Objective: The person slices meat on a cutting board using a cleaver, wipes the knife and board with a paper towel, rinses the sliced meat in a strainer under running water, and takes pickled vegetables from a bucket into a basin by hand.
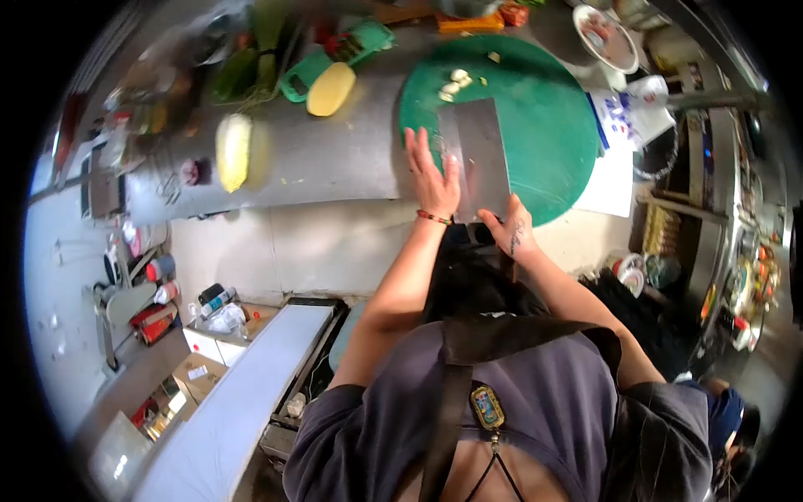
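Observation:
A broad cleaver (478, 155) lies with its blade over the round green cutting board (552, 125). My right hand (512, 233) is closed around its handle, at the board's near edge. My left hand (435, 182) is stretched out with fingers apart along the blade's left side, its thumb close to or touching the metal. Whether the blade rests on the board I cannot tell. Several peeled garlic cloves (455, 84) sit just beyond the blade's far end, and a small pale piece (494, 57) lies farther back.
On the metal counter (335, 151), left of the board, are a peeled potato (331, 89), a green plastic holder (368, 42), a pale yellow cabbage (234, 151) and a small purple bulb (191, 172). A white bowl (629, 60) stands at the back right. Another person (728, 427) is at lower right.

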Available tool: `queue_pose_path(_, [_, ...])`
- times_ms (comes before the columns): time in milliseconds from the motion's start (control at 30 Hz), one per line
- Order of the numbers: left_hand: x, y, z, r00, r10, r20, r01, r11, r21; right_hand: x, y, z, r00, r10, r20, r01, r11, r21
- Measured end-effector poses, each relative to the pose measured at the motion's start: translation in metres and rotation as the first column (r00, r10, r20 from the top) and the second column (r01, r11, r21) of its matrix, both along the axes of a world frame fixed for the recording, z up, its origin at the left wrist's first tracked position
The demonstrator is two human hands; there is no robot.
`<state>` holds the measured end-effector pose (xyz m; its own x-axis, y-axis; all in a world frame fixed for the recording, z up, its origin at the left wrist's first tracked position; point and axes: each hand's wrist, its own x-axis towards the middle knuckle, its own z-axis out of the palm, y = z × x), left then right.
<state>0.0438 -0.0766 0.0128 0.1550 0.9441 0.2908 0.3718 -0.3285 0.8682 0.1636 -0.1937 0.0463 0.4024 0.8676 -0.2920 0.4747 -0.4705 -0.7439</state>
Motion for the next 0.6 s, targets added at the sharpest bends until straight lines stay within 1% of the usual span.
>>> queue_pose_path(33, [-0.003,0.001,0.001,0.999,0.007,-0.048,-0.007,1.0,-0.001,-0.002,0.0,-0.004,1.0,-0.001,-0.027,0.003,0.998,0.062])
queue_pose_path(67, [-0.004,0.002,0.001,0.999,0.0,-0.048,0.001,1.0,0.029,-0.006,0.001,-0.007,0.998,0.001,-0.061,0.007,0.992,0.124])
queue_pose_path(100, [-0.004,0.002,0.0,0.999,0.006,-0.044,-0.005,1.0,0.019,-0.008,0.005,0.002,1.0,0.021,-0.019,-0.02,0.998,0.063])
queue_pose_path(167, [-0.004,0.002,0.001,1.0,0.002,-0.023,-0.001,1.0,0.014,-0.008,0.007,-0.011,0.992,0.003,-0.129,-0.007,0.999,-0.036])
queue_pose_path(200, [-0.003,0.003,0.0,1.0,0.011,0.015,-0.011,1.0,0.003,-0.009,0.01,-0.011,0.99,0.021,-0.138,-0.023,1.0,-0.018])
queue_pose_path(233, [-0.003,0.003,0.0,0.998,0.016,0.055,-0.016,1.0,-0.009,-0.01,0.011,-0.011,0.995,0.084,-0.058,-0.083,0.996,0.01])
queue_pose_path(267, [-0.005,0.004,-0.001,1.0,0.016,-0.006,-0.016,1.0,0.01,-0.01,0.014,-0.011,0.989,0.144,0.023,-0.145,0.989,0.034])
queue_pose_path(300, [-0.007,0.005,0.002,0.999,0.034,-0.017,-0.033,0.999,0.023,-0.012,0.018,-0.009,0.987,0.161,0.014,-0.162,0.986,0.049])
queue_pose_path(367, [-0.012,0.004,0.006,1.0,0.0,-0.009,0.0,1.0,0.007,-0.014,0.023,-0.004,0.965,0.136,-0.226,-0.143,0.99,-0.013])
queue_pose_path(433, [-0.015,0.003,0.021,1.0,-0.014,-0.014,0.014,1.0,-0.001,-0.016,0.028,0.002,0.957,0.154,-0.247,-0.161,0.987,-0.009])
queue_pose_path(500, [-0.015,-0.001,0.042,0.997,-0.08,0.004,0.079,0.992,0.099,-0.013,0.026,0.015,0.83,0.032,-0.557,-0.119,0.986,-0.12])
queue_pose_path(533, [-0.014,-0.002,0.056,0.991,-0.131,0.007,0.129,0.984,0.124,-0.014,0.022,0.017,0.728,-0.015,-0.685,-0.037,0.997,-0.061])
queue_pose_path(567, [-0.01,-0.002,0.071,0.982,-0.187,0.011,0.181,0.962,0.207,-0.007,0.02,0.026,0.698,-0.024,-0.716,-0.031,0.997,-0.064])
queue_pose_path(600, [-0.003,-0.003,0.089,0.966,-0.258,0.034,0.241,0.937,0.253,0.0,0.017,0.038,0.671,-0.044,-0.74,-0.006,0.998,-0.065])
